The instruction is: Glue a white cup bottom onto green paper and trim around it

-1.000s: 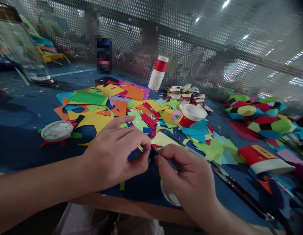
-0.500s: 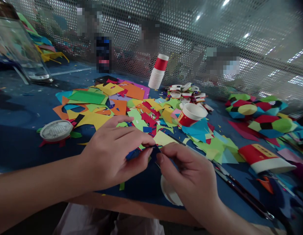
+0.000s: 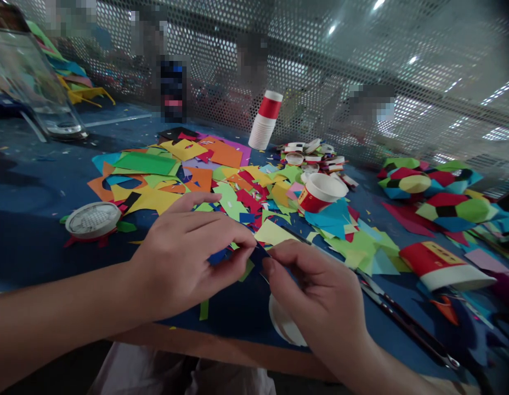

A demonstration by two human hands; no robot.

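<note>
Thumb and forefinger of the left hand (image 3: 192,258) have drawn together since half a second ago, showing more of a green scrap (image 3: 247,271) below them. Between the two hands, a dark strip (image 3: 263,253) spans the fingertips: left pinches one end, right hand (image 3: 320,291) clamps the other, above the worktop (image 3: 233,310). Beneath the right wrist side, a white round piece (image 3: 284,322) is partly hidden.

Blue tabletop (image 3: 32,189), coloured paper scraps (image 3: 248,200) spread across it, stacked paper cups (image 3: 266,120), clear bottle (image 3: 43,82), turtle-like craft (image 3: 94,220)
</note>
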